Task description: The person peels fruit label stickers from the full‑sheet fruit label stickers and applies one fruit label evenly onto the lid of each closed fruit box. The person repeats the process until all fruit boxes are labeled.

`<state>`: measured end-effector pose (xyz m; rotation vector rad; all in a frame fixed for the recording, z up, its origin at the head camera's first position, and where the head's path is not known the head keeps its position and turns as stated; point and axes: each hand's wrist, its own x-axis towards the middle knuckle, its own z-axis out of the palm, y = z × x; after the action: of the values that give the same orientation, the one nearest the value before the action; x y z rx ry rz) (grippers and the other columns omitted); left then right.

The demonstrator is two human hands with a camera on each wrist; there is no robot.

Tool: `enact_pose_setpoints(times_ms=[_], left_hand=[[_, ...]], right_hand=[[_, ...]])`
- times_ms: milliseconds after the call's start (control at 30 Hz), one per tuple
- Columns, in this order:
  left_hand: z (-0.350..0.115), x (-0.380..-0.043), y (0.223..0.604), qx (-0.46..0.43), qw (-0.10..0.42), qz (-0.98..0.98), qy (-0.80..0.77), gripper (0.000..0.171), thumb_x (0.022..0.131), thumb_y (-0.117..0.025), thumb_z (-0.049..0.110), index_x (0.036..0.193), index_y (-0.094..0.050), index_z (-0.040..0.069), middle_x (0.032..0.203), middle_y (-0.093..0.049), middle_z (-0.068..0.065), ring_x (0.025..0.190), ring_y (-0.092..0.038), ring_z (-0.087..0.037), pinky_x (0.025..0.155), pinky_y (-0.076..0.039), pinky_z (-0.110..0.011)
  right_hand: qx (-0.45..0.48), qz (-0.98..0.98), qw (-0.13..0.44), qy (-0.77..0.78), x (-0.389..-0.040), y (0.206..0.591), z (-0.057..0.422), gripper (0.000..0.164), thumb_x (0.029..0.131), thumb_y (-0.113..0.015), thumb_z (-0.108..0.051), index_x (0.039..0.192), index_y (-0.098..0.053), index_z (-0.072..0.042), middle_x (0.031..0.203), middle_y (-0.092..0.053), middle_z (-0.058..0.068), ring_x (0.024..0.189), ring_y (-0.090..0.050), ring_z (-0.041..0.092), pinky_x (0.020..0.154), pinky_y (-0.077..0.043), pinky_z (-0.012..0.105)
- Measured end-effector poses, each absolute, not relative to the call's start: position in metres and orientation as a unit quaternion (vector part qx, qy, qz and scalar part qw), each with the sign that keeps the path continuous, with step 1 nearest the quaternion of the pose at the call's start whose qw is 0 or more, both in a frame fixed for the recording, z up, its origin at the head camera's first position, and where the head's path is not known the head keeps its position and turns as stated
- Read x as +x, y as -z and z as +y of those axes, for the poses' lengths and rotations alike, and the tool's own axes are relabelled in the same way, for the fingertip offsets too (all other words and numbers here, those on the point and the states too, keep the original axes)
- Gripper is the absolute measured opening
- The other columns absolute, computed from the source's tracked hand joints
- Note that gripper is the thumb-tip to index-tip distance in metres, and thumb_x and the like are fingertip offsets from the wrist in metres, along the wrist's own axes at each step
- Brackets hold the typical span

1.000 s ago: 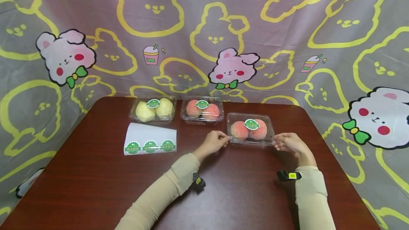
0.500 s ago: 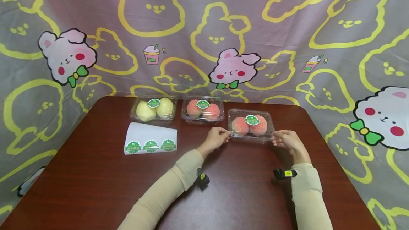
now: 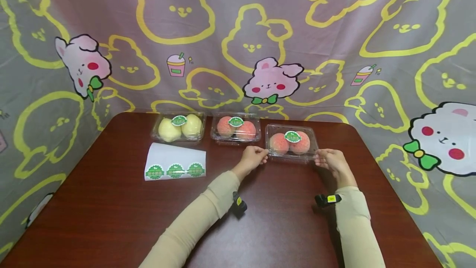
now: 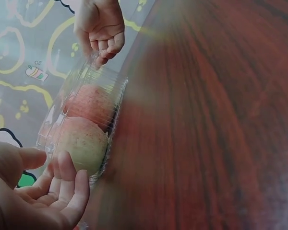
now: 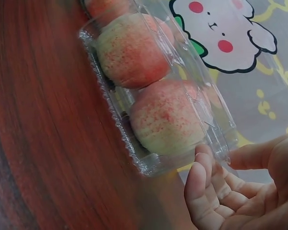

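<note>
A clear plastic fruit box holds two pinkish-red peaches, with a round green label on its lid. My left hand pinches the box's near left corner between thumb and fingers. At the near right corner, my right hand pinches the rim, thumb on one side and curled fingers on the other in the right wrist view. The left wrist view shows the box's ridged edge close over the wooden table, with the right hand at its far end.
Left of this box stand another box of peaches and a box of two pale yellow fruits, both labelled. A white sheet bearing several green labels lies in front of them. A patterned curtain hangs behind the dark wooden table.
Both hands have moved the peach box a little away from me, toward the curtain, nearer to level with the other two boxes. The sheet and other boxes stay put.
</note>
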<state>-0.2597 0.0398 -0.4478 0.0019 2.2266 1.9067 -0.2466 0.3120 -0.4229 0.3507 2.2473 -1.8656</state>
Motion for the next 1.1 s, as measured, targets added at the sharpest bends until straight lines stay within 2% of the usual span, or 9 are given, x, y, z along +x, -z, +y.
enact_pose_setpoints(times_ms=[167, 267, 400, 633, 933, 1100], left_hand=[[0.042, -0.264, 0.446, -0.020, 0.109, 0.737, -0.667, 0.027, 0.094, -0.060, 0.012, 0.102, -0.067, -0.013, 0.068, -0.062, -0.003, 0.052, -0.054, -0.001, 0.062, -0.058, -0.020], [0.044, -0.266, 0.445, -0.036, 0.111, 0.724, -0.680, 0.028, 0.095, -0.059, 0.012, 0.103, -0.067, -0.013, 0.064, -0.058, 0.001, 0.051, -0.053, 0.000, 0.060, -0.057, -0.019], [0.047, -0.269, 0.444, -0.059, 0.108, 0.707, -0.697, 0.029, 0.095, -0.059, 0.013, 0.104, -0.066, -0.014, 0.061, -0.056, 0.004, 0.050, -0.053, 0.000, 0.056, -0.056, -0.017], [0.054, -0.276, 0.448, -0.093, 0.105, 0.670, -0.729, 0.031, 0.095, -0.059, 0.015, 0.104, -0.067, -0.013, 0.058, -0.055, 0.006, 0.048, -0.053, 0.001, 0.055, -0.056, -0.018], [0.059, -0.281, 0.453, -0.113, 0.100, 0.641, -0.752, 0.033, 0.096, -0.059, 0.018, 0.101, -0.068, -0.013, 0.055, -0.055, 0.006, 0.046, -0.053, -0.001, 0.052, -0.055, -0.018], [0.060, -0.282, 0.454, -0.103, 0.092, 0.645, -0.751, 0.034, 0.096, -0.058, 0.018, 0.102, -0.067, -0.014, 0.056, -0.055, 0.007, 0.047, -0.052, 0.000, 0.054, -0.055, -0.018]], right_hand=[[0.131, 0.768, 0.084, 0.621, -0.253, 0.423, 0.308, 0.041, 0.100, -0.043, -0.011, 0.130, -0.041, 0.017, 0.069, -0.062, -0.012, 0.064, -0.063, 0.000, 0.063, -0.057, 0.017], [0.139, 0.762, 0.076, 0.627, -0.258, 0.422, 0.307, 0.038, 0.100, -0.044, -0.011, 0.128, -0.043, 0.016, 0.067, -0.063, -0.012, 0.062, -0.062, 0.000, 0.062, -0.057, 0.017], [0.151, 0.751, 0.065, 0.639, -0.265, 0.420, 0.305, 0.033, 0.099, -0.044, -0.010, 0.122, -0.048, 0.014, 0.063, -0.063, -0.011, 0.059, -0.062, 0.000, 0.060, -0.057, 0.017], [0.174, 0.749, 0.052, 0.638, -0.273, 0.420, 0.301, 0.032, 0.099, -0.046, -0.010, 0.121, -0.050, 0.013, 0.061, -0.062, -0.011, 0.056, -0.062, 0.001, 0.060, -0.057, 0.018], [0.182, 0.732, 0.040, 0.655, -0.281, 0.420, 0.300, 0.021, 0.099, -0.045, -0.008, 0.109, -0.055, 0.007, 0.059, -0.062, -0.008, 0.054, -0.061, 0.002, 0.058, -0.057, 0.018], [0.179, 0.738, 0.033, 0.650, -0.282, 0.420, 0.299, 0.027, 0.099, -0.044, -0.008, 0.116, -0.052, 0.011, 0.057, -0.061, -0.010, 0.052, -0.060, 0.000, 0.056, -0.056, 0.016]])
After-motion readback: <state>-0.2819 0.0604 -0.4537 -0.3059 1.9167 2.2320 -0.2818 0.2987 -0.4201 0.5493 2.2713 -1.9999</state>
